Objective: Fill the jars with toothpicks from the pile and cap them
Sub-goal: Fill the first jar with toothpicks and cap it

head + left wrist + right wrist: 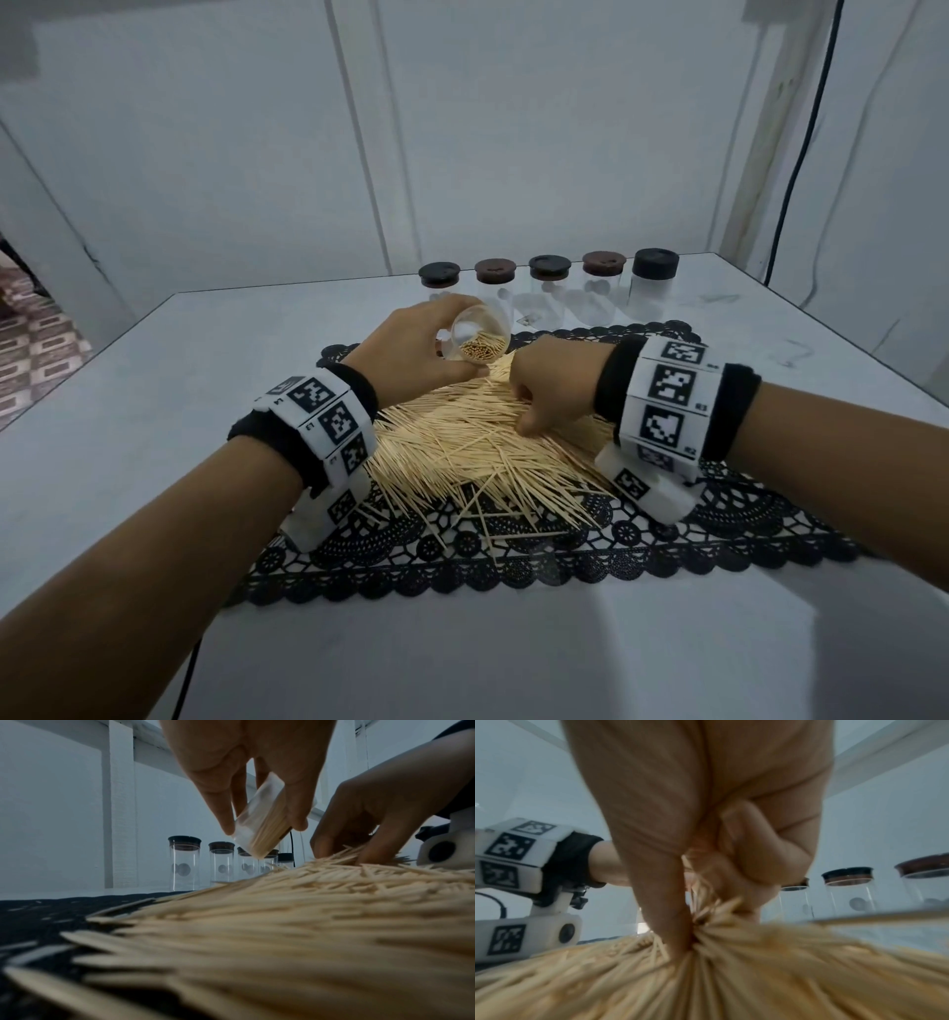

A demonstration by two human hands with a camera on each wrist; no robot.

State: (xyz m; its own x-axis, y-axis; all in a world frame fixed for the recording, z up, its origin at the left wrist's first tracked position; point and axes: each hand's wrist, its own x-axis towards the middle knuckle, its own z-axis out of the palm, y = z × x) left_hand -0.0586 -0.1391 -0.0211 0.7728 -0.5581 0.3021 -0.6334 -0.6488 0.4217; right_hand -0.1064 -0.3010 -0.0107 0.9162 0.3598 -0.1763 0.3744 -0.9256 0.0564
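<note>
Toothpicks (477,452) lie heaped on near lace mat (719,545). Right hand (560,388) pinches a bundle from them; left hand (411,349) grips tilted, part-filled open jar (480,342). Glass looks slippery and fragile: hold mid-wall. Picks light, stiff.

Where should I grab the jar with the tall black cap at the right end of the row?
Grip the clear wall of the jar below its black cap, coming from the right or front. It stands upright at the row's end with open table there; another jar crowds its left.
</note>
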